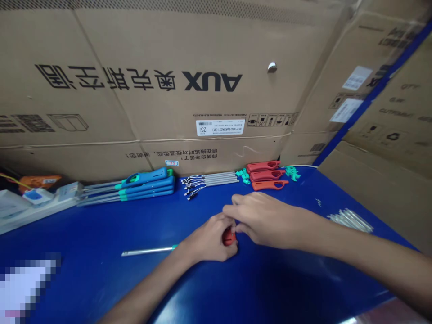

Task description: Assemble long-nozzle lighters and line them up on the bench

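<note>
While the slim silver metal tube (146, 251) with its teal collar (174, 247) points toward the blue worktop (84, 279)'s left edge, the left hand (212, 236)'s grip is closed round an orange-red plastic handle (229, 238), well in from the back edge; best hold that steady. The right hand (258, 220)'s fingertips meet at the handle's far side; whether they grip anything I cannot tell, so light, controlled pressure seems wise.
</note>
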The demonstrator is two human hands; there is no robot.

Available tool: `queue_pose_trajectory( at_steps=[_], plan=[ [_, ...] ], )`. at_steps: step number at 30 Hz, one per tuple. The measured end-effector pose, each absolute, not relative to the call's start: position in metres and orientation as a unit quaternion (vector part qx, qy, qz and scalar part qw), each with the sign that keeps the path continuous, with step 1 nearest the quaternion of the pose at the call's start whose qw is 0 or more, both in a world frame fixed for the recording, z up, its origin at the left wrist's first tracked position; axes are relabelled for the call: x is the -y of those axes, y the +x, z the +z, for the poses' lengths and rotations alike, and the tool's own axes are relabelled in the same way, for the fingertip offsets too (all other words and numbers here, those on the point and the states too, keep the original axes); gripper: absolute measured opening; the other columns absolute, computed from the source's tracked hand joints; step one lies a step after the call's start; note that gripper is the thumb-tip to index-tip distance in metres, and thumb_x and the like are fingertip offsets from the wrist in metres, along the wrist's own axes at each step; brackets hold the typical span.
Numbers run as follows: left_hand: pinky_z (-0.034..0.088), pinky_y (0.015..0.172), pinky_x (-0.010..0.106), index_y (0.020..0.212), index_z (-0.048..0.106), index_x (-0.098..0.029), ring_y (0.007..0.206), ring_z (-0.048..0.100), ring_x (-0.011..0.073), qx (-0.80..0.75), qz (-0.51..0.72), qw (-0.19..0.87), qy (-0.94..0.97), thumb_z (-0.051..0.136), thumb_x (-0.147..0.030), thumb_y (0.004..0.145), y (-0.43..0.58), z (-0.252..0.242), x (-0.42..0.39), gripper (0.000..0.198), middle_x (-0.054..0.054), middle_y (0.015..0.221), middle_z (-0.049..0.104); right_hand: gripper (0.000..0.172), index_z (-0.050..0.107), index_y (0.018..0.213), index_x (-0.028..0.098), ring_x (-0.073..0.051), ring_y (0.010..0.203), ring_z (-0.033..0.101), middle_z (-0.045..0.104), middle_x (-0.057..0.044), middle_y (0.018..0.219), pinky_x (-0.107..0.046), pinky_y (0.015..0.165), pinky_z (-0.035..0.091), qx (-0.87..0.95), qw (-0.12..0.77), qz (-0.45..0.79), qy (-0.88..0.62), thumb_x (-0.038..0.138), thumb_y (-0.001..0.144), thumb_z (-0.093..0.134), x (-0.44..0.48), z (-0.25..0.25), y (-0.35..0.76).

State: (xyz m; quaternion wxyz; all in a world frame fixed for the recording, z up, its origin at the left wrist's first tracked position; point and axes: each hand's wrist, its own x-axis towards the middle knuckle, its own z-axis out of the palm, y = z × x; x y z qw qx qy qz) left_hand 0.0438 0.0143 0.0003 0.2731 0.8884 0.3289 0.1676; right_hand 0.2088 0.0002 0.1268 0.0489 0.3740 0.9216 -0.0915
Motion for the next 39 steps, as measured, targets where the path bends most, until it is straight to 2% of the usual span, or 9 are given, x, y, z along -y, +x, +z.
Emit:
queue_pose_trajectory(
  at_steps=[3, 8, 11, 14, 22, 24, 29, 33, 39],
  plan=[
    [0.044, 0.067, 0.026, 0.078, 0.053, -0.019, 0.072, 0.054, 0.0160, -0.322, 0.155, 0.263, 0.896, 0.052, -0.015, 0.074, 0.044, 0.003, -0.015, 0.006, 0.001, 0.080, 0.057, 0.010, 0.059, 0.079, 0.017, -0.012, 0.070, 0.052, 0.059, -0.001, 0.079, -0.024, 0.061, 0.034, -0.894, -0.059, -0.171, 0.409, 0.008, 0.077, 0.063, -0.008, 0.124, 0.226],
    [0.046, 0.076, 0.028, 0.079, 0.051, -0.018, 0.080, 0.056, 0.0172, -0.310, 0.116, 0.242, 0.912, 0.047, -0.008, 0.082, 0.044, 0.018, -0.012, 0.012, 0.003, 0.084, 0.058, 0.012, 0.055, 0.070, 0.017, -0.011, 0.063, 0.049, 0.056, 0.002, 0.069, -0.024, 0.060, 0.038, -0.790, -0.261, -0.265, 0.488, 0.020, 0.077, 0.065, -0.018, 0.080, 0.253],
    [0.046, 0.084, 0.034, 0.084, 0.051, -0.017, 0.088, 0.055, 0.0213, -0.327, 0.038, 0.172, 0.928, 0.044, -0.009, 0.089, 0.048, 0.028, -0.007, 0.012, 0.006, 0.091, 0.058, 0.015, 0.056, 0.068, 0.018, -0.011, 0.062, 0.050, 0.056, 0.003, 0.067, -0.024, 0.059, 0.040, -0.742, -0.305, -0.305, 0.513, 0.027, 0.075, 0.066, -0.018, 0.053, 0.262],
    [0.047, 0.083, 0.039, 0.090, 0.052, -0.015, 0.089, 0.055, 0.0240, -0.342, -0.019, 0.095, 0.935, 0.042, -0.009, 0.091, 0.053, 0.030, -0.003, 0.012, 0.010, 0.096, 0.057, 0.019, 0.055, 0.068, 0.018, -0.011, 0.059, 0.050, 0.056, 0.003, 0.065, -0.025, 0.057, 0.041, -0.696, -0.334, -0.349, 0.531, 0.031, 0.072, 0.068, -0.017, 0.037, 0.267],
    [0.042, 0.080, 0.043, 0.086, 0.060, -0.012, 0.085, 0.057, 0.0285, -0.310, -0.009, -0.009, 0.951, 0.043, -0.014, 0.094, 0.067, 0.017, -0.011, 0.019, 0.014, 0.087, 0.061, 0.045, 0.059, 0.076, 0.019, -0.014, 0.063, 0.057, 0.059, 0.002, 0.069, -0.029, 0.061, 0.049, -0.563, -0.484, -0.413, 0.528, 0.043, 0.049, 0.085, -0.017, 0.021, 0.274],
    [0.039, 0.078, 0.042, 0.081, 0.061, -0.012, 0.082, 0.057, 0.0274, -0.295, -0.001, -0.019, 0.955, 0.045, -0.015, 0.095, 0.069, 0.015, -0.014, 0.022, 0.013, 0.082, 0.062, 0.047, 0.060, 0.079, 0.018, -0.014, 0.065, 0.057, 0.060, 0.000, 0.073, -0.028, 0.061, 0.048, -0.527, -0.513, -0.450, 0.507, 0.046, 0.051, 0.085, -0.017, 0.021, 0.275],
    [0.034, 0.075, 0.041, 0.075, 0.062, -0.012, 0.076, 0.058, 0.0250, -0.287, 0.021, -0.043, 0.957, 0.040, -0.011, 0.097, 0.073, 0.012, -0.015, 0.032, 0.012, 0.074, 0.063, 0.041, 0.059, 0.090, 0.017, -0.011, 0.058, 0.048, 0.051, 0.002, 0.068, -0.024, 0.053, 0.039, -0.534, -0.506, -0.469, 0.490, 0.055, 0.076, 0.066, -0.016, 0.020, 0.271],
    [0.032, 0.076, 0.042, 0.074, 0.061, -0.013, 0.073, 0.057, 0.0232, -0.324, 0.046, -0.037, 0.944, 0.035, -0.014, 0.099, 0.069, 0.023, -0.013, 0.036, 0.010, 0.072, 0.063, 0.039, 0.054, 0.082, 0.019, -0.011, 0.056, 0.045, 0.046, 0.004, 0.064, -0.024, 0.053, 0.040, -0.561, -0.489, -0.464, 0.480, 0.057, 0.079, 0.061, -0.012, 0.019, 0.264],
    [0.035, 0.072, 0.032, 0.070, 0.048, -0.019, 0.063, 0.052, 0.0151, -0.427, 0.179, 0.217, 0.859, 0.028, -0.035, 0.102, 0.060, 0.036, -0.010, 0.041, -0.002, 0.066, 0.056, 0.018, 0.061, 0.081, 0.017, -0.010, 0.060, 0.046, 0.052, 0.004, 0.066, -0.022, 0.056, 0.040, -0.676, -0.392, -0.419, 0.463, 0.033, 0.077, 0.068, 0.012, 0.029, 0.247]
  ],
)
